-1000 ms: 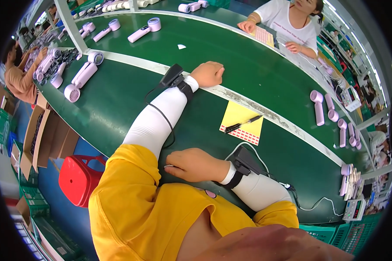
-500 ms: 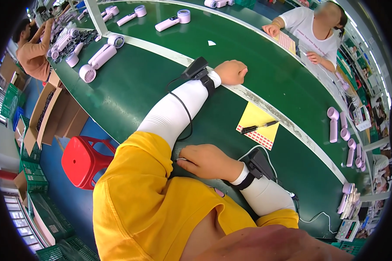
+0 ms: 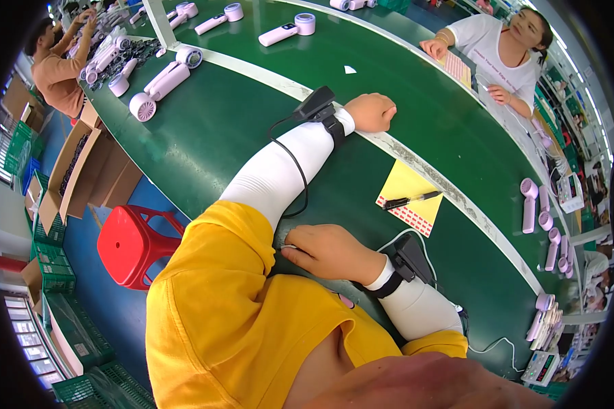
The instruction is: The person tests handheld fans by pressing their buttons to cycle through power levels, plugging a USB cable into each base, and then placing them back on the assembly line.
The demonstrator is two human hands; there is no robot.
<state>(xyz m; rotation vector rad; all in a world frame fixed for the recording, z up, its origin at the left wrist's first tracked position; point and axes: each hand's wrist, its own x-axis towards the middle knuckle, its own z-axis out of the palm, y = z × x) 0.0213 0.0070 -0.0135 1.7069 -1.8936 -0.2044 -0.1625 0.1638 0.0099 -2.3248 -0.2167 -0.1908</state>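
My left hand (image 3: 371, 112) rests at the white rail of the bench, its fingers curled in a loose fist. Nothing shows in it. My right hand (image 3: 338, 251) lies near my left elbow, above the green tabletop. Its fingers and thumb are drawn together around a small pale bit, too hidden to name. Between the rail and my right wrist lies a yellow sheet (image 3: 400, 184) with red marks along one edge. A black pen (image 3: 411, 200) lies across it. Both forearms wear white sleeves, with a black strapped device at each wrist.
Lilac handheld fans (image 3: 167, 82) lie at the far left, and more (image 3: 529, 204) along the right. A red stool (image 3: 121, 245) and cardboard boxes (image 3: 75, 167) stand left of the bench. One co-worker (image 3: 494, 58) sits across the belt; another (image 3: 61, 68) is at far left.
The whole view has shifted slightly, so the bench items appear a little further right. My hands keep nearly the same pose. The co-worker across the belt has turned their head.
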